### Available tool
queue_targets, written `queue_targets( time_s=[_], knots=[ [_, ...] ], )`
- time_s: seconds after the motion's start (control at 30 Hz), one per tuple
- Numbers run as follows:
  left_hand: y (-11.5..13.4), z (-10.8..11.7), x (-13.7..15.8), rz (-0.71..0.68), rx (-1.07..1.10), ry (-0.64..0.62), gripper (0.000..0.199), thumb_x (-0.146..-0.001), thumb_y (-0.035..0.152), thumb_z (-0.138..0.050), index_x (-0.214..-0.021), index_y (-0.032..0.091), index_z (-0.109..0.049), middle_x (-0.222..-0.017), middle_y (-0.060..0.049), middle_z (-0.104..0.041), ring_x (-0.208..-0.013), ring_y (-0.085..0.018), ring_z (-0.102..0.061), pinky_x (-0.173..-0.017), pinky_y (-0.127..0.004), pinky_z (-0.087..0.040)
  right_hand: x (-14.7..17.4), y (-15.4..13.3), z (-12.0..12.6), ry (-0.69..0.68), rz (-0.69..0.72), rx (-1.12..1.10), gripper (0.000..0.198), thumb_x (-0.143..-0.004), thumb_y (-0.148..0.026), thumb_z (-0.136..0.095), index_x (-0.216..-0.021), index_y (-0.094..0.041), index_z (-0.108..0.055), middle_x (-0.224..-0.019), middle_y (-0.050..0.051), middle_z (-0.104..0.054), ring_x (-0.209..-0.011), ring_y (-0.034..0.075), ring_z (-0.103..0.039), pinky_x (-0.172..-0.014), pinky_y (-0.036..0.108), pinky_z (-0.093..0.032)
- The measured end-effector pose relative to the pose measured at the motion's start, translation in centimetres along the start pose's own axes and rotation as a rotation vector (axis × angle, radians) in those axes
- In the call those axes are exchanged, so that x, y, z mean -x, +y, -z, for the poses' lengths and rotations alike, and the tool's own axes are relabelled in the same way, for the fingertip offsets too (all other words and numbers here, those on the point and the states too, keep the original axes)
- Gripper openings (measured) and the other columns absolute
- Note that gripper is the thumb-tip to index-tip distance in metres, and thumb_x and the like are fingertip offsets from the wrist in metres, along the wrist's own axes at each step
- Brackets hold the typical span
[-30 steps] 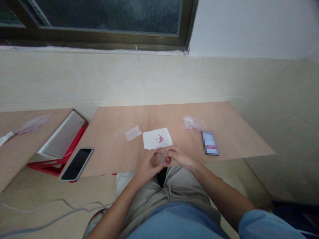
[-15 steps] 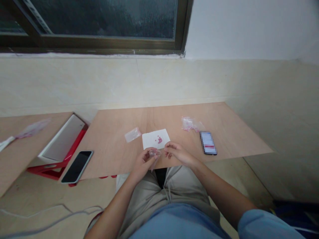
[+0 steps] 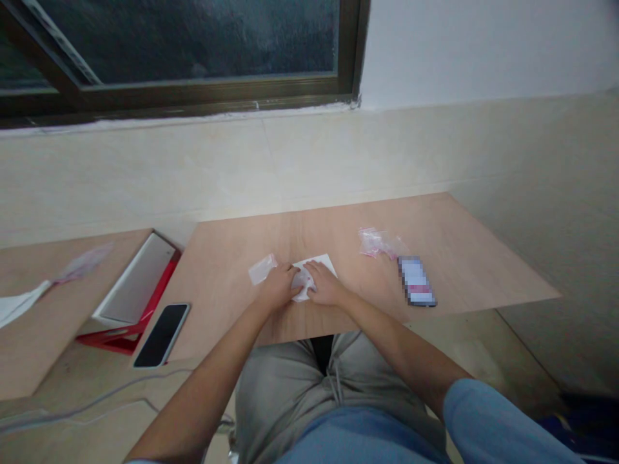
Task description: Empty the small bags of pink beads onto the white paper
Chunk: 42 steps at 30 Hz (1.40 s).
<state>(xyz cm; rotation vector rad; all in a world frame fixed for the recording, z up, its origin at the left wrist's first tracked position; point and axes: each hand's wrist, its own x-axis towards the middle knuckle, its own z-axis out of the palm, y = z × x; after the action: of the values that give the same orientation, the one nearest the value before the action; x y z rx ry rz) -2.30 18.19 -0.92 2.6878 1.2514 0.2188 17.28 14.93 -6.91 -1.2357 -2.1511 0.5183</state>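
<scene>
Both my hands are down on the white paper sheet point(image 3: 325, 263), which lies on the wooden board point(image 3: 464, 258). My left hand point(image 3: 279, 287) pinches a small clear bag point(image 3: 302, 281) against the sheet. My right hand point(image 3: 325, 285) lies over the sheet beside it, fingertips meeting the bag. The hands hide the pink beads on the paper, and I cannot see whether the right fingers hold anything. An empty clear bag point(image 3: 262, 269) lies just left of my left hand.
Small bags with pink contents point(image 3: 378, 242) and a phone with a lit screen point(image 3: 418, 282) lie to the right. A dark phone point(image 3: 162, 326) and a red-and-white box point(image 3: 134, 289) sit at the left, with a cable point(image 3: 72, 403) on the floor.
Both hands moved forward from the board's near edge onto the white sheet, taking the small clear bag along. The pink beads are now covered.
</scene>
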Motion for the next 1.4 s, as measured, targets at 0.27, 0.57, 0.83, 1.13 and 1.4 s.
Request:
queue_targets(
  time_s=[0.27,0.57,0.83,1.13,1.4],
  knots=[
    [0.7,0.6,-1.4,-0.15,-0.199,-0.056,0.043,-0.083,0.036,-0.072,-0.119,0.014,-0.064,-0.108,-0.016,-0.063,-0.106,-0.032,-0.056,-0.094,-0.044,-0.041,0.3,0.5,-0.9,-0.047,-0.009,0.168,0.071,-0.09,-0.03,-0.05,-0.153,-0.002,-0.032,-0.16,0.021,-0.031,-0.152,0.029,-0.02,-0.126,0.047,-0.011],
    [-1.0,1.3,0.2,0.21,0.702,0.135,0.048,-0.089,0.054,-0.062,-0.117,0.016,-0.07,-0.115,-0.013,-0.07,-0.106,-0.029,-0.064,-0.097,-0.041,-0.047,0.4,0.5,-1.0,-0.026,-0.019,0.163,0.064,-0.095,-0.03,-0.048,-0.152,-0.004,-0.036,-0.16,0.02,-0.032,-0.152,0.028,-0.021,-0.126,0.047,-0.011],
    [-6.1,3.2,1.7,0.509,1.049,0.43,0.061,-0.093,0.062,-0.049,-0.123,0.012,-0.065,-0.123,-0.016,-0.069,-0.108,-0.027,-0.066,-0.097,-0.042,-0.051,0.4,1.2,-1.3,0.095,-0.045,0.011,0.057,-0.097,-0.03,-0.049,-0.15,-0.01,-0.041,-0.156,0.017,-0.039,-0.149,0.026,-0.027,-0.125,0.046,-0.02],
    [-8.2,-2.9,1.4,0.238,0.061,0.193,0.066,-0.099,0.051,-0.038,-0.148,0.007,-0.042,-0.154,-0.021,-0.042,-0.144,-0.032,-0.037,-0.121,-0.05,-0.025,0.3,1.1,-1.3,0.128,-0.048,-0.1,0.053,-0.092,-0.026,-0.058,-0.143,-0.015,-0.049,-0.153,0.016,-0.042,-0.147,0.026,-0.032,-0.123,0.047,-0.025],
    [-8.2,-5.0,1.4,0.255,-0.125,0.169,0.078,-0.098,0.059,-0.033,-0.156,0.008,-0.029,-0.163,-0.021,-0.026,-0.153,-0.035,-0.018,-0.122,-0.057,-0.012,-2.5,6.0,2.5,0.35,-0.414,-0.592,0.035,-0.094,-0.037,-0.051,-0.122,-0.02,-0.063,-0.119,0.01,-0.068,-0.108,0.021,-0.065,-0.097,0.039,-0.051]
  ],
)
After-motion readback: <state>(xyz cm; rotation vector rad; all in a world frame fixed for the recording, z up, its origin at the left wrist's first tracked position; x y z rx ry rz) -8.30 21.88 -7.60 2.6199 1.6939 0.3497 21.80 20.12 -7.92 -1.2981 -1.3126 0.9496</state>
